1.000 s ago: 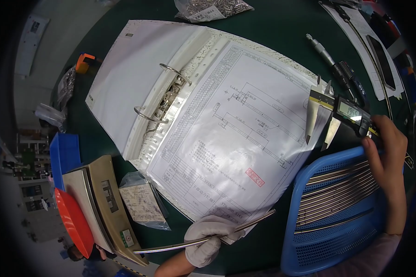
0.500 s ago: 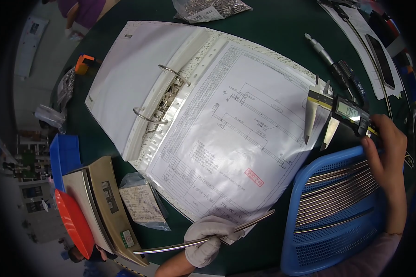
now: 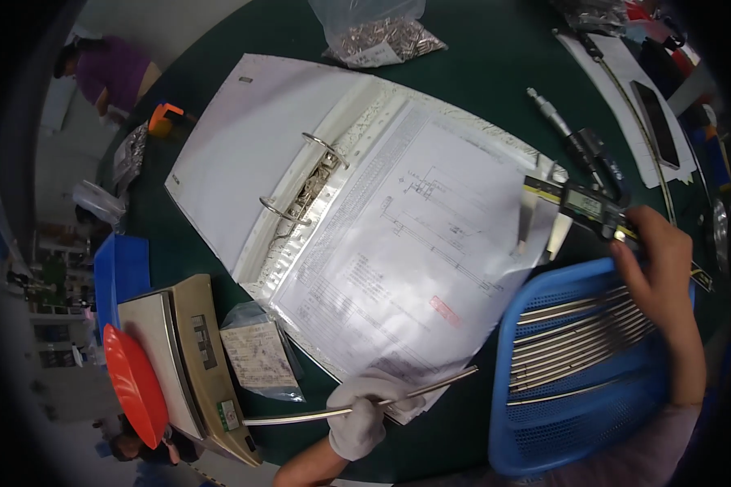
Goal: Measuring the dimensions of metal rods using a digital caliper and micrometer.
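Observation:
A slim, shiny metal rod crosses my left hand, which wears a white glove and is closed around its middle. The rod lies slanted over the near edge of an open ring binder with a technical drawing. My bare right hand grips a digital caliper by its slider end. Its jaws stand apart over the right edge of the drawing with nothing between them. Just below that hand sits a blue perforated basket holding several metal rods, partly hidden by my right forearm.
At left stand a scale, a red scoop-shaped tray and a blue bin. A bagged card lies beside the scale. Beyond are a bag of small metal parts, a micrometer and a phone. A person is at far left.
The whole view has shifted slightly. My right hand and the caliper have moved a little left relative to the micrometer. My left hand keeps its hold on the rod.

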{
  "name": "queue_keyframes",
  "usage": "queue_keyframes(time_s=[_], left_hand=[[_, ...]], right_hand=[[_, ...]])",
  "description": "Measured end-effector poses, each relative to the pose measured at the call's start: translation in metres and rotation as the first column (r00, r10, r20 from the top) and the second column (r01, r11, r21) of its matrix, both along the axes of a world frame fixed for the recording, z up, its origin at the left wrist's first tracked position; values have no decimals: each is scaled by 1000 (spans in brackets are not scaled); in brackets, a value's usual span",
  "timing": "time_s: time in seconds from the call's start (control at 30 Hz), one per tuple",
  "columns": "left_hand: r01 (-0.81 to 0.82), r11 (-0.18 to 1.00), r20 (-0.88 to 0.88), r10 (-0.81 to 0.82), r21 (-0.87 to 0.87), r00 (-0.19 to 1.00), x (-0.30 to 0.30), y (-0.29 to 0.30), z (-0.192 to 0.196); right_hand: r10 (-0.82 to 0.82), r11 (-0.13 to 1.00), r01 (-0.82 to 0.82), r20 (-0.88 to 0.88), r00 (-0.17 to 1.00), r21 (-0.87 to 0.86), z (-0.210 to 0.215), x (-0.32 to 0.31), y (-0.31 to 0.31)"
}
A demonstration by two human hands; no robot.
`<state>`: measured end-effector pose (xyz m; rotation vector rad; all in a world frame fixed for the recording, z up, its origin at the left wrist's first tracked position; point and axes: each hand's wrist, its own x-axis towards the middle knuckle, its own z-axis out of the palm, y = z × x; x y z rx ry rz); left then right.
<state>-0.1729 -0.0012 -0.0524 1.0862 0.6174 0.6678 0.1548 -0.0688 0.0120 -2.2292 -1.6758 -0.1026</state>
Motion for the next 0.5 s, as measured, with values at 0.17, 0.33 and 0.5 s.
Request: queue_keyframes(time_s=[0.17, 0.33, 0.5], left_hand=[[-164, 986, 62, 164, -14, 984, 8, 3, -2], [-220, 974, 297, 228, -61, 927, 12, 2, 4], [-219, 976, 356, 196, 24, 914, 25, -6, 33]], right_hand=[[-16, 999, 13, -70, 997, -40, 1, 2, 4], [-12, 998, 15, -61, 998, 60, 2, 5, -2], [-95, 972, 126, -156, 983, 198, 41, -16, -15]])
